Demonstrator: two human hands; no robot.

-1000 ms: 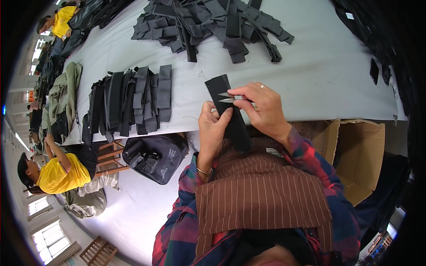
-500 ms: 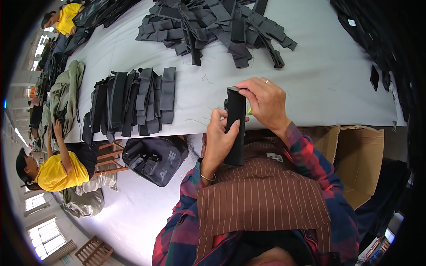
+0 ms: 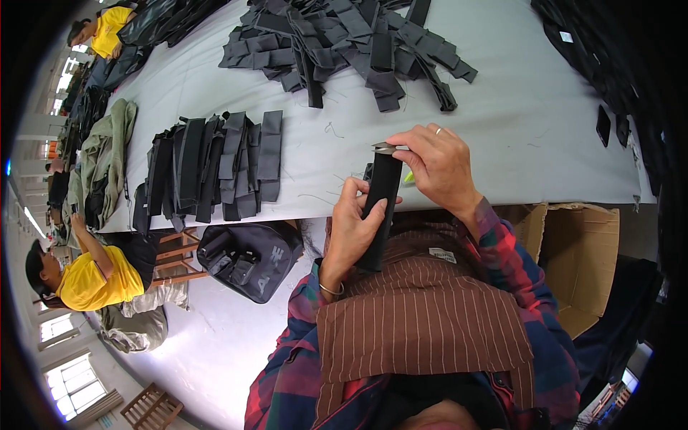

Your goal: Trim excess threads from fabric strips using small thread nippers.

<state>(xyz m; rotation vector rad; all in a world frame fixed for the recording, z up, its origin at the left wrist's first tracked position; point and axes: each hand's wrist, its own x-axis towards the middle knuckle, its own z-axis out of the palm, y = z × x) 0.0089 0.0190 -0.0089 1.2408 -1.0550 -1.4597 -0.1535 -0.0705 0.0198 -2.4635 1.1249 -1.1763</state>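
Co-worker: a person in a yellow shirt (image 3: pixel 89 279) is seen at the far left, seated beside the bench (image 3: pixel 516 136), with an arm raised to its edge.
Olive garments: a heap of olive cloth (image 3: pixel 107 161) is laid along the left part of the bench.
Stacked straps: a row of black fabric pieces (image 3: pixel 215 168) is laid side by side near the bench's near edge.
Bag: a black bag (image 3: pixel 247 261) is seen below the bench edge, next to a wooden stool (image 3: pixel 179 254).
Left hand: the left hand (image 3: pixel 351 229) is wrapped around the lower half of a black fabric strip (image 3: pixel 378 208), fingers curled about it and thumb pressed on its front.
Strip: it is held upright just in front of the bench edge, above the striped apron (image 3: pixel 423 322).
Right hand: the right hand (image 3: pixel 437 168) is closed at the strip's top end, where small metal snips (image 3: pixel 387 148) are pinched between thumb and fingers.
Loose pile: a jumble of black strips (image 3: pixel 351 43) is spread over the far side of the bench.
Box: a cardboard box (image 3: pixel 580 251) is seen under the bench at the right.
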